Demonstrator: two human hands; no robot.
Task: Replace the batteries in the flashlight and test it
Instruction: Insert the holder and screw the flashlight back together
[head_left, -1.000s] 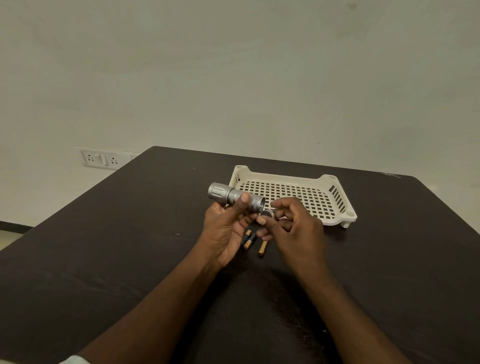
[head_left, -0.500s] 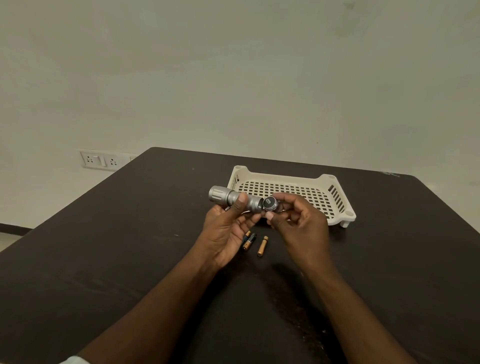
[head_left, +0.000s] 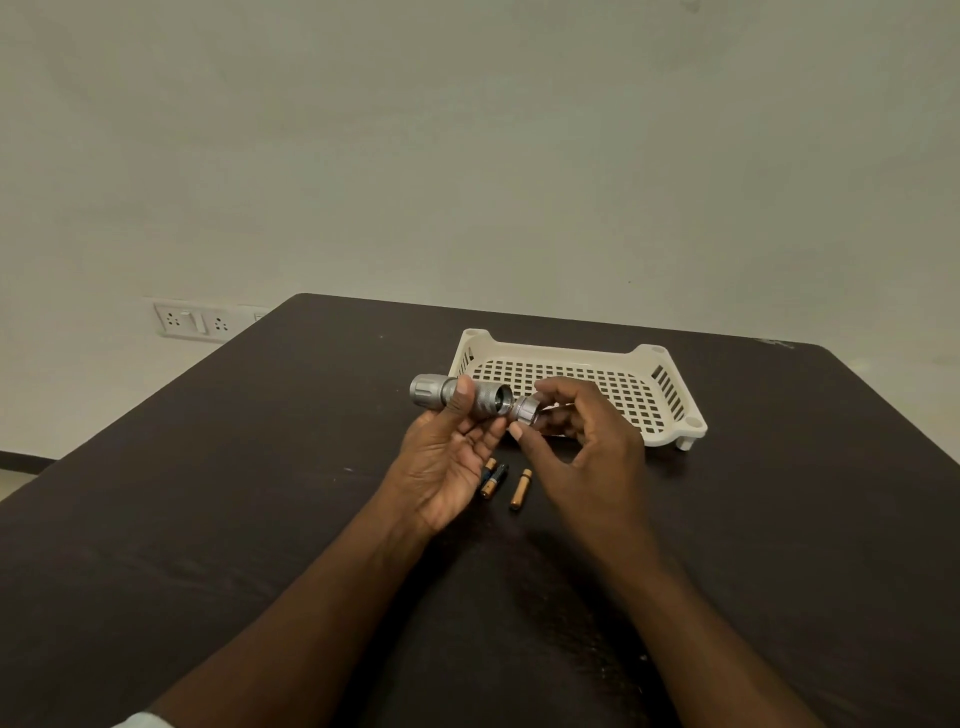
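Silver cap, pinched in the right hand, has moved up against the open end of the flashlight gripped by the left hand; screwing follows. Batteries lie on the table below.

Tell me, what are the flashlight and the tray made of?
The flashlight looks like metal, probably aluminium: matte silver-grey, with a knurled grip and ribbed head. The tray looks like moulded plastic: cream, smooth, with a gridded bottom and slotted sides.
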